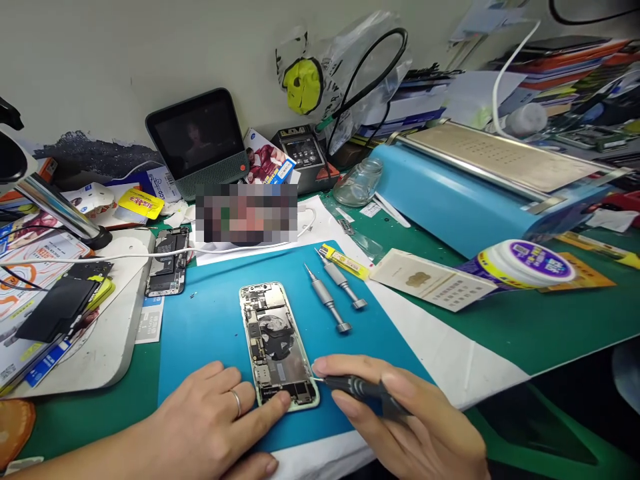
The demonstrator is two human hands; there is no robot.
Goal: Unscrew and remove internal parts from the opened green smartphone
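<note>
An opened phone point(280, 347) lies on the blue mat point(200, 347), its circuit board and inner metal plate showing. My left hand point(215, 420) rests on the mat with fingers stretched out. Its index fingertip presses on the phone's lower end. My right hand point(410, 413) grips a black-handled screwdriver point(357, 387) between thumb and fingers. The thin metal tip touches, or comes very close to, the phone's lower right edge; the exact contact is too small to tell. Two grey metal screwdrivers point(327, 300) lie side by side to the phone's upper right.
Another opened phone point(168, 261) lies left, beside a white board point(120, 347). A yellow cutter point(345, 261), a printed card point(430, 280) and a white-lidded tub point(530, 263) lie right. Behind stand a blue machine point(440, 193), a glass jar point(359, 181) and a screen device point(197, 140). A white cable point(125, 258) crosses left.
</note>
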